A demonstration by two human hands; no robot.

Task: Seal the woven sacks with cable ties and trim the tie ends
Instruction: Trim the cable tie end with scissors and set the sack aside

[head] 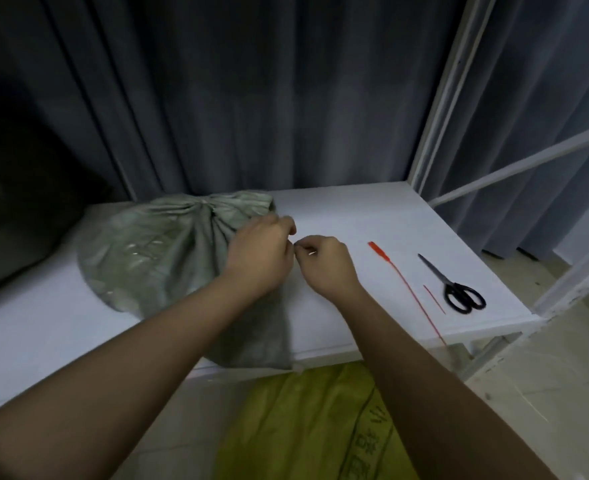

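Red cable tie point(404, 286) flat near table's point(355, 209) right edge, long axis head-far to tail-near past front edge; left hand point(260, 251) and right hand point(324, 261) curled, pinching something tiny beside green sack point(161, 251).

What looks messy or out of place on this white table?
Little. A red cable tie lies with its thin tail past the table front edge, a short red offcut lies loose beside the scissors, and the grey-green sack overhangs the front edge.
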